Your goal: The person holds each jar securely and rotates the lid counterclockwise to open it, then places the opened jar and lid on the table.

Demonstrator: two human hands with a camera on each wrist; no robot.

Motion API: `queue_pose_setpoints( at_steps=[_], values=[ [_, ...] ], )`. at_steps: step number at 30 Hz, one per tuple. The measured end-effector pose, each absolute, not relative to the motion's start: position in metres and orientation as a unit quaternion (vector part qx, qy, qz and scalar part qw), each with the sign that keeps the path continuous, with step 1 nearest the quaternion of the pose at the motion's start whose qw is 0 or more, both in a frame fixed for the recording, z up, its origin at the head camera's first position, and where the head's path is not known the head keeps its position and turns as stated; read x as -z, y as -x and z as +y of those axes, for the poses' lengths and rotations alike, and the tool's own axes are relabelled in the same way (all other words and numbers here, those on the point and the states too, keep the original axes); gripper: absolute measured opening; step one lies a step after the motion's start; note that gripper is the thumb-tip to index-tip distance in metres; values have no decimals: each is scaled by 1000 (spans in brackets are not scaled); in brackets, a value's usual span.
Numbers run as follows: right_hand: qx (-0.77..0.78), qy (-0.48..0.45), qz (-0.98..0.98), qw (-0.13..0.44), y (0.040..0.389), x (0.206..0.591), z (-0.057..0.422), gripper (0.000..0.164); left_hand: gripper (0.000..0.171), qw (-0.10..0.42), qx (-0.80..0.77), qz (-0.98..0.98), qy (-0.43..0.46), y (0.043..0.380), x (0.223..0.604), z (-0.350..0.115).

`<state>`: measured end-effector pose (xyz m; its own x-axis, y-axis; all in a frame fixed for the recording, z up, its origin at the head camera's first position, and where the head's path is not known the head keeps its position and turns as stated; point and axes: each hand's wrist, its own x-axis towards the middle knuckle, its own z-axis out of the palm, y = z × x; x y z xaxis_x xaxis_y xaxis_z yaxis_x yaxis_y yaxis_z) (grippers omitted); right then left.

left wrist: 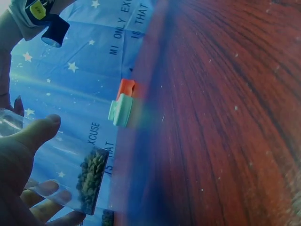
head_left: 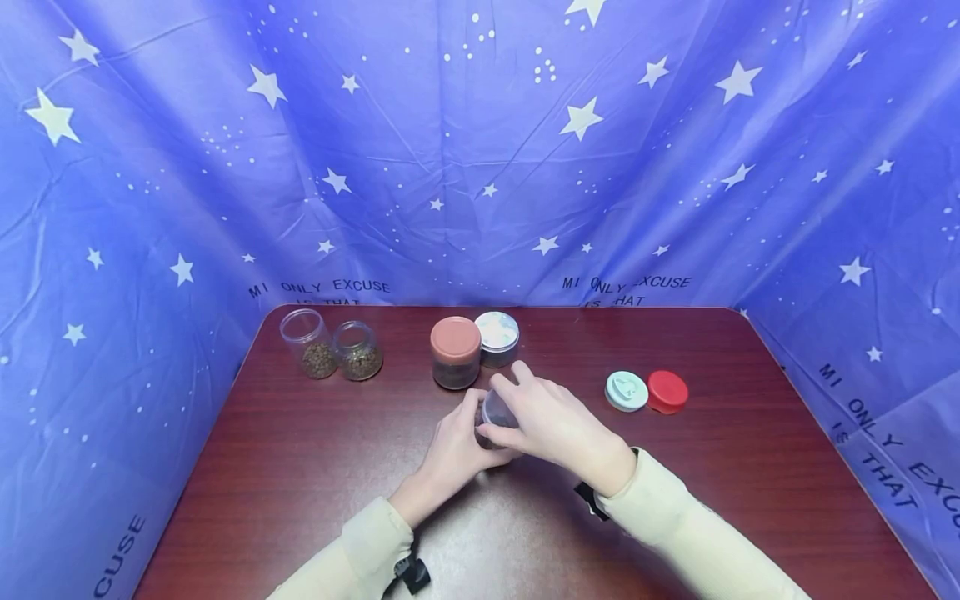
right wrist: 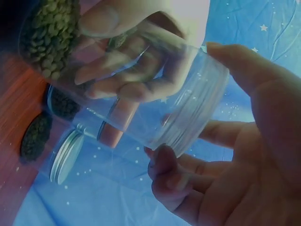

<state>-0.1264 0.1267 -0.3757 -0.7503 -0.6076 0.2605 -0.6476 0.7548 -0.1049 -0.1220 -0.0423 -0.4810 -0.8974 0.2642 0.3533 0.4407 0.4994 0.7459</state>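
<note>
A clear jar (head_left: 497,410) with a threaded, uncapped mouth (right wrist: 200,106) stands between both hands near the middle of the table. Small brown-green pellets or seeds (left wrist: 91,179) fill its bottom. My left hand (head_left: 453,446) grips the jar's body, thumb on one side and fingers on the other. At the mouth, my right hand (head_left: 551,415) holds the rim with thumb and fingers on opposite sides. Its palm hides part of the jar in the head view. Just behind are a pink-lidded jar (head_left: 456,358) and a silver-lidded jar (head_left: 498,333).
Two lidless clear jars, a taller one (head_left: 303,333) and a shorter one (head_left: 357,346), stand at the back left with similar brown contents. On the right lie a mint-green lid (head_left: 626,391) and a red lid (head_left: 667,391). Blue star-printed cloth (head_left: 450,167) surrounds the table.
</note>
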Motion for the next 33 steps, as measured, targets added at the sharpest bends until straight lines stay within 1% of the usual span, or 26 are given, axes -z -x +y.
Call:
queue_pose_setpoints(
  at_steps=[4,6,11,16,24,33],
  values=[
    [-106,-345,-929,82,127,375,128,47,72,87,467,-854,211,122,482,-44],
    [-116,-350,-927,73,127,374,128,45,72,77,474,-852,211,122,482,-45],
    [-131,-377,-914,71,129,371,130,36,70,57,482,-850,205,123,482,-46],
    [-124,-403,-905,63,128,368,133,34,72,58,476,-852,211,123,481,-46],
    [-132,-434,-890,36,129,364,139,48,74,39,489,-846,210,122,481,-47],
    [-106,-462,-881,15,129,360,142,52,70,18,489,-845,217,122,483,-47]
  ],
)
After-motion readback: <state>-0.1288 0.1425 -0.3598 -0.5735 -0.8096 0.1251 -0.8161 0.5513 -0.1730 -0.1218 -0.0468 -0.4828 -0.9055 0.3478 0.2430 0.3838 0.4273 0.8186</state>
